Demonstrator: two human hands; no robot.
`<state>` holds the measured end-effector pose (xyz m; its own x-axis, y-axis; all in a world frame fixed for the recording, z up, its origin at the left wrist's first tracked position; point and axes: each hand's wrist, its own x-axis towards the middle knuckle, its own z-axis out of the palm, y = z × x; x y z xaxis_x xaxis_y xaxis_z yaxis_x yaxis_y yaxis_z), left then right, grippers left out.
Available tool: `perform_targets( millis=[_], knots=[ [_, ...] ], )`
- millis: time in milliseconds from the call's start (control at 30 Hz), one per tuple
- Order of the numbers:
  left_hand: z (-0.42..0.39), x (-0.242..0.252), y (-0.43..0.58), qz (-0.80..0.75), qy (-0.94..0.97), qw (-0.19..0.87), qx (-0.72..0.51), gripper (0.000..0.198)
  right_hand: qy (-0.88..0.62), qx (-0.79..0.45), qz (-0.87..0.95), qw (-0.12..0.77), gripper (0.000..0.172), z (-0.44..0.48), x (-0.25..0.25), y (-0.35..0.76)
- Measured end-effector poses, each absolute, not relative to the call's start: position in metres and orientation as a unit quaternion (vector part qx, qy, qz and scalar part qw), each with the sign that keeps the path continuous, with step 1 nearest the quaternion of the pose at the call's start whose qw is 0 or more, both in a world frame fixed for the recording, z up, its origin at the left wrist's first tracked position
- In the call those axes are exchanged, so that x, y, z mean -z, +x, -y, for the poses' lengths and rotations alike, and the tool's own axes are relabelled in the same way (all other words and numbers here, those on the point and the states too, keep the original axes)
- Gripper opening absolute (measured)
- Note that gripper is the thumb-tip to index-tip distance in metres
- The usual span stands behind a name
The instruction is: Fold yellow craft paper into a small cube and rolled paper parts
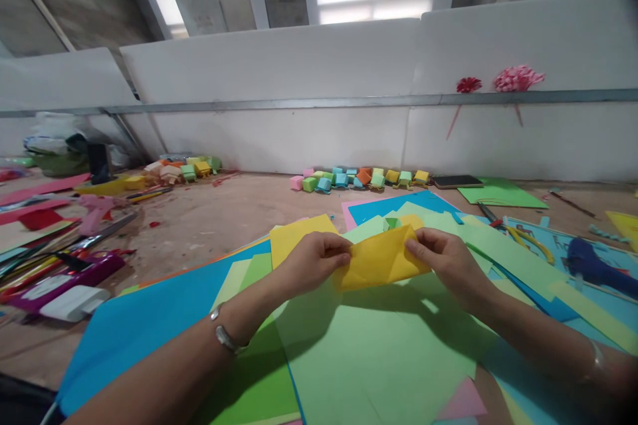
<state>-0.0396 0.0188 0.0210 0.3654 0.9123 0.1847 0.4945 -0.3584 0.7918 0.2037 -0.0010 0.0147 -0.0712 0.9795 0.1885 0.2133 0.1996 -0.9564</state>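
A folded yellow sheet of paper (379, 261) is held up between both hands, just above a pale green sheet (369, 352). My left hand (314, 259) pinches its left end between thumb and fingers. At the upper right corner my right hand (448, 262) grips it the same way. Crease lines show across the yellow paper. Under and around the hands lie more coloured sheets, among them a blue sheet (164, 325), a brighter green sheet (264, 358) and a flat yellow sheet (294, 236).
Small folded paper blocks (341, 179) stand in a row by the white wall panel (279, 139). Yellow-handled scissors (528, 242) and a blue glue gun (598, 265) lie at right. A pink glue gun (94, 212) and a purple power strip (70, 282) are at left.
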Motion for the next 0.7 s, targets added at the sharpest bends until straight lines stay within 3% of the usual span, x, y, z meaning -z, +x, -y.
perform_targets(
  millis=[400, 700],
  knots=[
    [-0.021, -0.019, -0.041, -0.525, 0.739, 0.312, -0.285, 0.017, -0.521, -0.341, 0.649, 0.438, 0.026, -0.005, -0.01, 0.206],
    [-0.017, -0.014, -0.033, -0.528, 0.778, 0.263, -0.218, 0.023, -0.561, -0.247, 0.704, 0.359, 0.018, -0.013, -0.002, 0.212]
  ],
)
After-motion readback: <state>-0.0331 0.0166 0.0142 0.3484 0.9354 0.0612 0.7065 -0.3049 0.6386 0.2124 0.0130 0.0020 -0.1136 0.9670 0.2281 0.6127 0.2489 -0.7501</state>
